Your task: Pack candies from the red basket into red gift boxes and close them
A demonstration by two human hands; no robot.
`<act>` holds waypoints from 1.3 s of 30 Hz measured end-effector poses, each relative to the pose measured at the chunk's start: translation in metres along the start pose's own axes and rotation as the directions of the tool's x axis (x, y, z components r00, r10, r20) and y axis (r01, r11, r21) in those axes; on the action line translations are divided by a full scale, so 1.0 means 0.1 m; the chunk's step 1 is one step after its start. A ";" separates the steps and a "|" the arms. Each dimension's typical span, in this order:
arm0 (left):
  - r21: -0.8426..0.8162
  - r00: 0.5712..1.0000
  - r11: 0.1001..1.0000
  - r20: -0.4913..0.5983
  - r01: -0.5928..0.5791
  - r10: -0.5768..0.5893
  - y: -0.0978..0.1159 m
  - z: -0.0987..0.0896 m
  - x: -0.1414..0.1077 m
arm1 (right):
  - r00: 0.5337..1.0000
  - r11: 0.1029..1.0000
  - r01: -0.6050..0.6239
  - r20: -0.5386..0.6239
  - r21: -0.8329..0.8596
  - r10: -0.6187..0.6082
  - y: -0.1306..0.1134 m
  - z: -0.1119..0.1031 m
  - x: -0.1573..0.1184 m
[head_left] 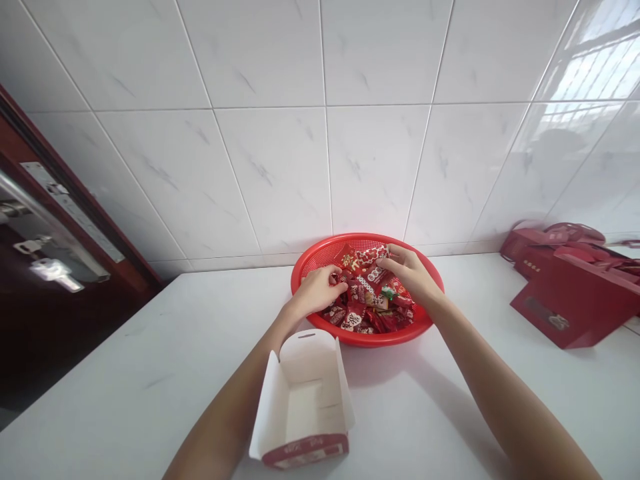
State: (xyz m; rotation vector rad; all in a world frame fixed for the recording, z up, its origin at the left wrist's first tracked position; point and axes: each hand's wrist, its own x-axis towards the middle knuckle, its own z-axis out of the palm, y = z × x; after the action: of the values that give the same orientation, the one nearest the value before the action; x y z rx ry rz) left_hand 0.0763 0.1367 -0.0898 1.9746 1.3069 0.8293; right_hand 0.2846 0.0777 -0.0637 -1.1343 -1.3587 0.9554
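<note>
White tiled wall behind a white counter, with a dark door at far left. Heaped on the counter at right, red boxes; near the wall at centre, a red basket. Just in front of the basket, an open box, white inside, flaps raised. Over the basket from either side, left hand with fingers curled and thumb apart, right hand with forefinger and thumb nearly together, both among wrapped sweets heaped inside; impossible to tell whether gripping any.

red basket upright | wrapped sweets heaped inside | white-lined box open, nearer
</note>
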 end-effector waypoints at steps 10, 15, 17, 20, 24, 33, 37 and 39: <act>-0.057 0.996 0.998 0.090 -0.020 0.025 -0.01 -0.01 -0.01 | 0.999 0.999 0.036 -0.025 -0.020 -0.036 0.03 -0.01 0.00; -0.220 0.967 0.968 0.197 -0.118 0.163 0.03 -0.06 -0.04 | 0.995 0.996 0.086 0.046 0.022 -0.087 0.03 -0.02 0.00; -0.352 0.940 0.927 0.254 -0.127 0.226 0.04 -0.08 -0.04 | 0.990 0.994 0.109 0.087 0.028 -0.111 0.04 -0.02 0.00; -0.515 0.925 0.852 0.271 -0.094 0.266 0.04 -0.10 -0.04 | 0.983 0.992 0.124 0.135 0.019 -0.126 0.04 -0.01 -0.01; -0.603 0.941 0.796 0.235 -0.055 0.243 0.02 -0.10 -0.03 | 0.969 0.993 0.121 0.216 0.014 -0.121 0.03 0.00 -0.01; -0.639 0.924 0.767 0.251 -0.065 0.288 0.08 -0.07 -0.06 | 0.939 1.000 -0.007 0.344 0.003 0.005 0.06 0.02 -0.02; -0.656 0.931 0.750 0.215 -0.087 0.296 0.08 -0.06 -0.06 | 0.943 0.999 0.008 0.332 -0.035 0.004 0.04 0.02 -0.03; -0.674 0.940 0.734 0.194 -0.081 0.281 0.07 -0.06 -0.06 | 0.953 0.998 0.039 0.303 -0.045 -0.023 0.02 0.02 -0.03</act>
State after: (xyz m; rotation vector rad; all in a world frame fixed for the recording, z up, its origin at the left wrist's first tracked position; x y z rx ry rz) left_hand 0.0734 0.1297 -0.0814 1.5666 0.5294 0.9005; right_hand 0.2823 0.0759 -0.0667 -1.0296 -1.6499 1.1101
